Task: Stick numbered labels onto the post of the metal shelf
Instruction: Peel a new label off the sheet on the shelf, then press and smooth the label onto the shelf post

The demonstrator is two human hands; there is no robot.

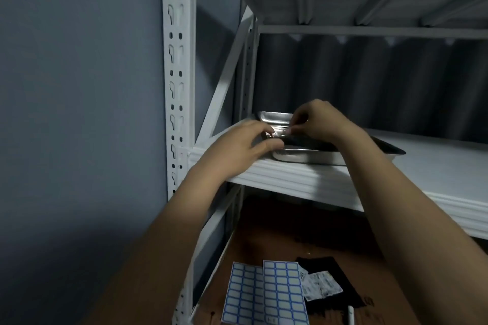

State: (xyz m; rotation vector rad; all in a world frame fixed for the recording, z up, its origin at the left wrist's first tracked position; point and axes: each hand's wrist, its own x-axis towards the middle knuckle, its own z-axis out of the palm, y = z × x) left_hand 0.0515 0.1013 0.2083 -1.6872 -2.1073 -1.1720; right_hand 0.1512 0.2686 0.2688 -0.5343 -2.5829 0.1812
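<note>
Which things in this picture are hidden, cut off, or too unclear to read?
Head view:
- Whatever the right hand and left hand pinch over the shiny steel tray: fingers cover it, blurred.
- Blue-bordered label sheets: cut off by the bottom edge; any numbers too small.
- Crumpled white printed paper: print unreadable.
- White perforated shelf post: no stuck label is discernible; its base is hidden by the left forearm.

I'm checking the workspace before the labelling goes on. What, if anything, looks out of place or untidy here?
Nothing looks damaged or spilled. The label sheets lie loosely overlapped on the lower brown shelf beside some crumpled packaging, slightly untidy. Both hands, left and right, work over the metal tray; the post shows no labels.
</note>
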